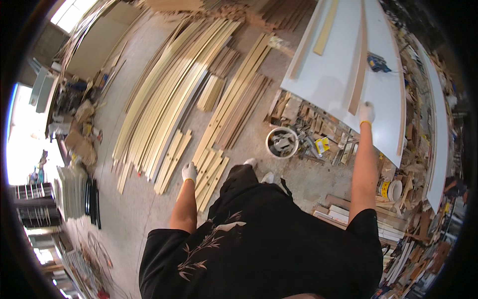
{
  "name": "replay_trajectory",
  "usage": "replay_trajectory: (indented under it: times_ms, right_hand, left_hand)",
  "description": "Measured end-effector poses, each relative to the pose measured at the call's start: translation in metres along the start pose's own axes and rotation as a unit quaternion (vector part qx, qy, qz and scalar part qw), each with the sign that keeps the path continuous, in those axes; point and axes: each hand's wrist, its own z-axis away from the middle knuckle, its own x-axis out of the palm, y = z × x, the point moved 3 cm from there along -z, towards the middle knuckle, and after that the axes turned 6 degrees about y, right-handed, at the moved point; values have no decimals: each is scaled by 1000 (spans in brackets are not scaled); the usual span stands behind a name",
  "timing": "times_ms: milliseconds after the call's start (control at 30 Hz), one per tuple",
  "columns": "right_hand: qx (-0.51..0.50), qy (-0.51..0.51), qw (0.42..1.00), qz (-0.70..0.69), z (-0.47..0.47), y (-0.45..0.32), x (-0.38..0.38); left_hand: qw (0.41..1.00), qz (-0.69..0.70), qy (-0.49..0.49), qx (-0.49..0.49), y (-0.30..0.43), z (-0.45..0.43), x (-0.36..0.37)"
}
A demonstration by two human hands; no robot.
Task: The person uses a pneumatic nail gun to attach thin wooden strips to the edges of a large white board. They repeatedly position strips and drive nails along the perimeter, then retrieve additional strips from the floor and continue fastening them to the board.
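Observation:
My right hand (367, 112), in a white glove with a yellow cuff, is over the white panel (336, 84), close beside the near end of a brown wooden strip (359, 80). Its fingers look curled, but whether they touch or hold anything is unclear. A blue power tool (378, 62) lies on the same panel, farther away. My left hand (189, 172), also gloved, hangs at my side above short pale wooden strips with dark holes (205, 173). From this angle its fingers are hidden, so I cannot see anything in it.
Long pale wooden strips (164, 97) lie in rows on the concrete floor, with brown strips (244, 110) beside them. A white bucket of scraps (282, 142) stands near my feet. Wood offcuts (310, 116) fill the space under the panel. Another white panel (435, 112) is at right.

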Motion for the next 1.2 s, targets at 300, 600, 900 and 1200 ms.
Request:
replay_trajectory:
  times_ms: [300,600,900,1200]
  right_hand:
    - [-151,-153,966,-141,61,-98,93]
    - [-93,-68,967,-227,67,-185,210]
    - [-196,-90,976,-18,3,-150,193]
    - [-346,-13,924,162,-31,-168,156]
  left_hand:
    - [920,-351,-159,-75,-202,131,-59]
    - [941,-304,-149,-24,-129,21,-29]
    - [925,-342,-163,26,-1,-178,121]
    - [927,-356,-118,14,9,-447,293]
